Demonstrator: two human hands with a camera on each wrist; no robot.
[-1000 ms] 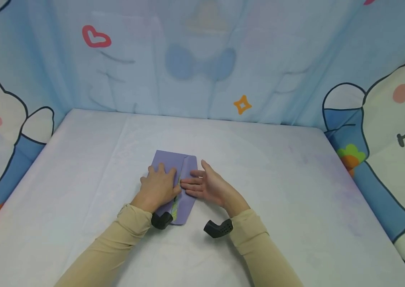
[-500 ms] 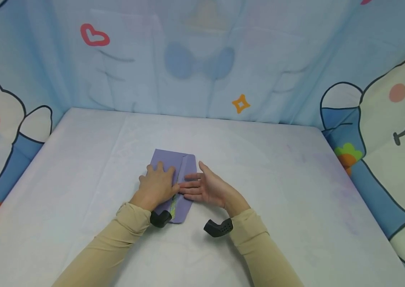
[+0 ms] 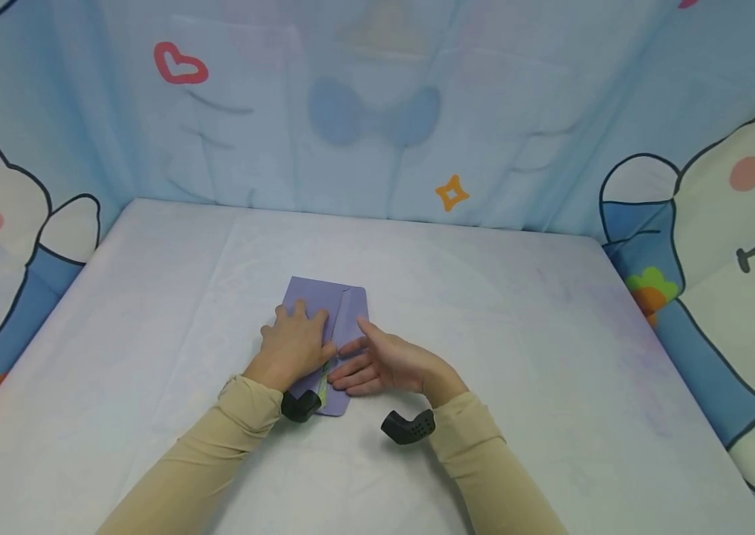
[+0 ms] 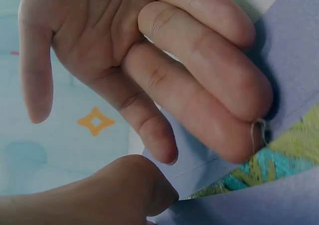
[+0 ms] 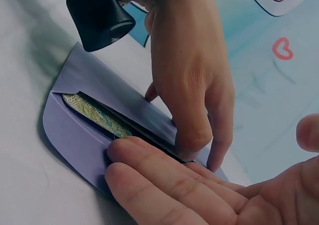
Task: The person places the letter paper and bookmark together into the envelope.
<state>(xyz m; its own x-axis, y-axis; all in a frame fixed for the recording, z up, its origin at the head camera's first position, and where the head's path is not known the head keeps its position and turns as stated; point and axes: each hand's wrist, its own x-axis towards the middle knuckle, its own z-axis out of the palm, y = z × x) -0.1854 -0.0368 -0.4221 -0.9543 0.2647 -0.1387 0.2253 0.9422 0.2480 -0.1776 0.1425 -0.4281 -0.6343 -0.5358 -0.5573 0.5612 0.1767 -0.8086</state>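
Note:
A purple envelope (image 3: 313, 293) lies on the white-covered table, its flap (image 3: 354, 305) folded out toward the right. Through its gaping slit shows a yellow-green and teal patterned piece (image 5: 94, 112), textured like woven or embroidered cloth; the rest of it is hidden inside. My left hand (image 3: 293, 348) rests with spread fingers on the envelope's body, the thumb beside the slit. Palm turned up toward the left, my right hand (image 3: 384, 364) has its loosely straight fingers over the flap, fingertips at the patterned piece. A fine loose thread (image 4: 260, 130) shows at one fingertip.
The white tablecloth (image 3: 518, 334) spreads around the envelope. A blue cartoon curtain (image 3: 250, 148) hangs behind and at both sides of the table. Black wrist-worn camera pieces (image 3: 408, 427) jut out beneath both wrists.
My right hand has slid down along the flap toward the envelope's near end, its fingers tilting downward. My left hand has stayed on the envelope, which lies about where it was.

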